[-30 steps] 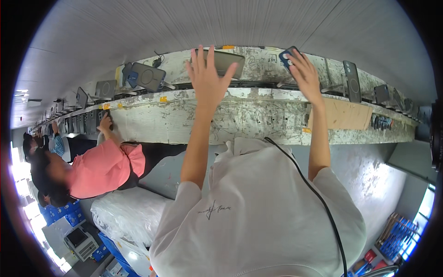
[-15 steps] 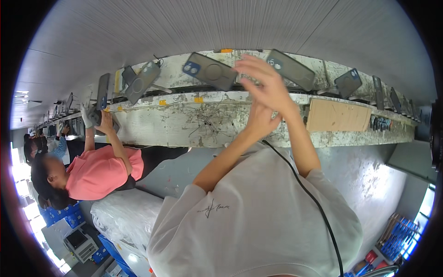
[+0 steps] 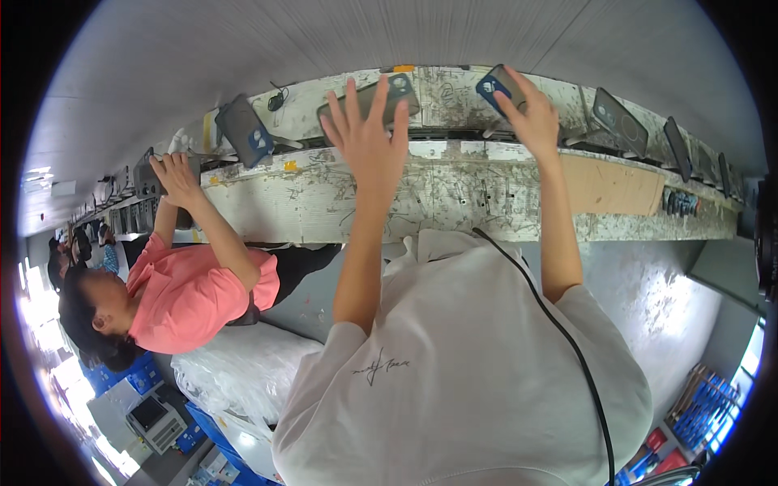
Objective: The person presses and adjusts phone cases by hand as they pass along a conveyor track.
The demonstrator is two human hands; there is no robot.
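My left hand is spread open above a grey translucent phone case on the far side of the bench. Its fingers cover much of that case, and whether they touch it I cannot tell. To the right, my right hand has thumb and fingers around the edge of another phone case, with a blue camera surround. Farther right, a phone case with a ring on its back leans on a holder. One more phone case stands tilted left of my hands.
A worn white bench runs across, with a dark slot along it. A tan board lies at right beside small dark parts. A co-worker in a pink top handles a dark case at left. Plastic-wrapped goods stand behind.
My hands, close together before, have moved apart: the left to the left with fingers spread, the right onto a phone case. The phone cases along the bench have shifted position.
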